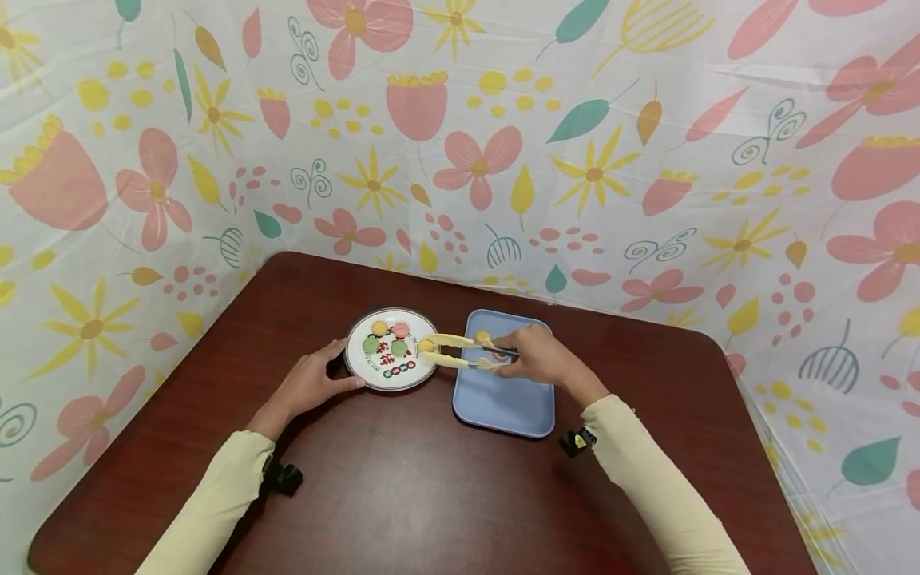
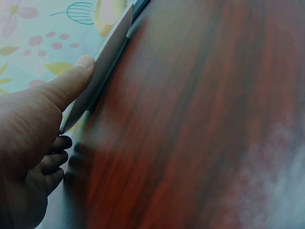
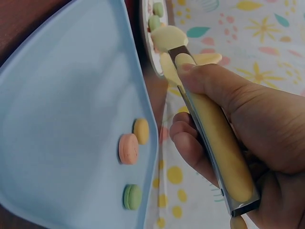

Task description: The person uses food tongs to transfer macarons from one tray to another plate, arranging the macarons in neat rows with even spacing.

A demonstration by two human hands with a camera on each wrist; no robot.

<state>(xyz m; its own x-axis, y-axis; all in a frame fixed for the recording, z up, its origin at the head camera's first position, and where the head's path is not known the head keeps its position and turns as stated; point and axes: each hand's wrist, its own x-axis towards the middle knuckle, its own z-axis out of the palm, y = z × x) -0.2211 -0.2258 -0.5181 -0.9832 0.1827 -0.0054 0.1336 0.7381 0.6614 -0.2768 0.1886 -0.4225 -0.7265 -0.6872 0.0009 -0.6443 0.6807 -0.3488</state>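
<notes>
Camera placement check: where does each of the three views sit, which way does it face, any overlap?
Head: on the head, facing forward and down at the plate, blue tray and tongs; both hands and sleeves show.
Left wrist: on the left wrist, facing the tabletop; the left hand shows, holding the plate's edge.
Right wrist: on the right wrist, facing the tray's macarons and the tongs; the right hand shows, gripping the tongs.
Shared: head and right wrist both show plate, tray and tongs.

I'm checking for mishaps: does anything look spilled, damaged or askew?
Nothing stands out: the macarons on the blue tray and white plate look whole, the right hand grips the tongs, and no spill shows.
</notes>
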